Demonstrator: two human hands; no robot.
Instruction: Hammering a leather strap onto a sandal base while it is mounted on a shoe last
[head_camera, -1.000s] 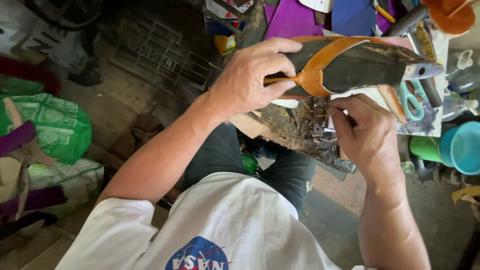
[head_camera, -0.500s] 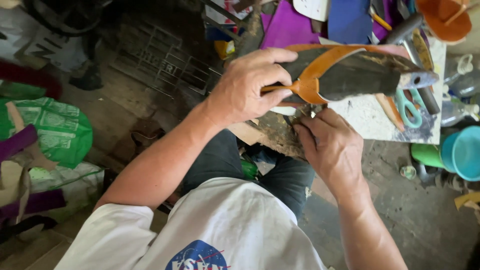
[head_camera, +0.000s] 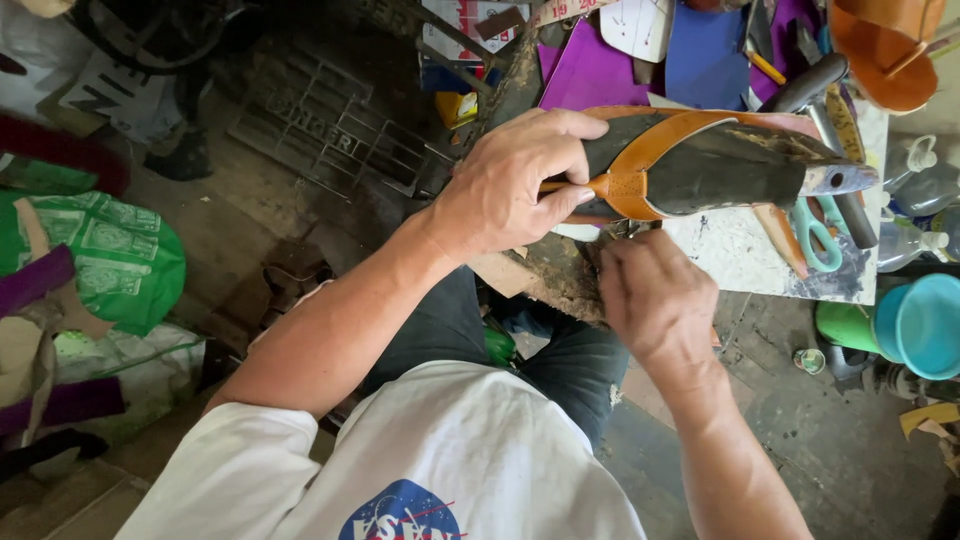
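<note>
The left hand (head_camera: 510, 190) is clamped around the heel end of a dark sandal sole with a tan leather strap (head_camera: 700, 165), holding it above the stained white work slab (head_camera: 745, 255). Its long axis runs sideways, the toe pointing away toward the grey metal tool handle (head_camera: 840, 180). The right hand (head_camera: 655, 300) sits just below the sole's near edge, fingers curled; whether it pinches anything cannot be told. Turquoise-handled scissors (head_camera: 815, 235) lie beyond.

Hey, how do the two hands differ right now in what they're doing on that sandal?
The left hand lies on top of the dark sandal, fingers wrapped over its heel end and orange strap; the right hand sits below the sandal, knuckles up, fingers curled under.
The left hand's fingertips show; the right hand's are hidden, so anything it holds cannot be seen.
Both are bare and close to the sandal.
</note>
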